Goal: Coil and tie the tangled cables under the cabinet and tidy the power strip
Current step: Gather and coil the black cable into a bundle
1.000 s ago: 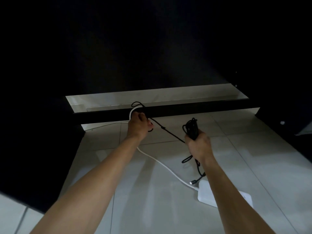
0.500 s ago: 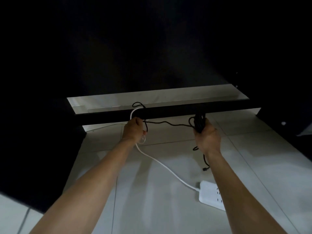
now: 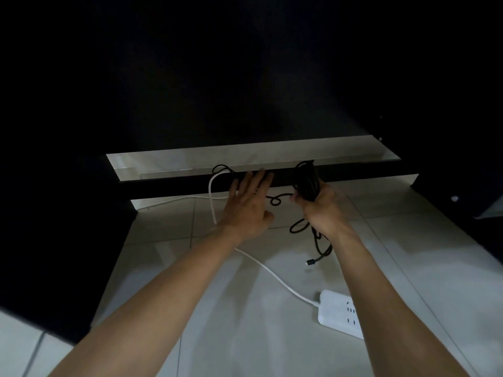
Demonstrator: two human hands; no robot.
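- Our right hand (image 3: 324,206) grips a coiled black cable bundle (image 3: 307,183), fingers curled tight round it, held up in front of the cabinet's dark bottom rail (image 3: 353,174).
- Loose black cable (image 3: 318,240) hangs from under that hand, loops on the floor tiles (image 3: 245,308), and ends in a small plug (image 3: 310,262) lying between the rail and the power strip.
- A small black loop (image 3: 275,200) sits between our two hands, just in front of the rail.
- Our left hand (image 3: 249,206) is flat, fingers straight and spread, holding nothing, fingertips reaching the rail. We cannot tell whether it touches the cable.
- Another black loop (image 3: 221,167) pokes out above the rail, just left of our left hand.
- White power strip (image 3: 340,312) lies on the floor tiles, well nearer to us than the rail, partly hidden by our right forearm.
- Its white cord (image 3: 275,276) runs from the strip towards the rail, passes under our left wrist, curves up beside the rail, then trails off left along the floor.
- Cabinet interior is too dark to read.
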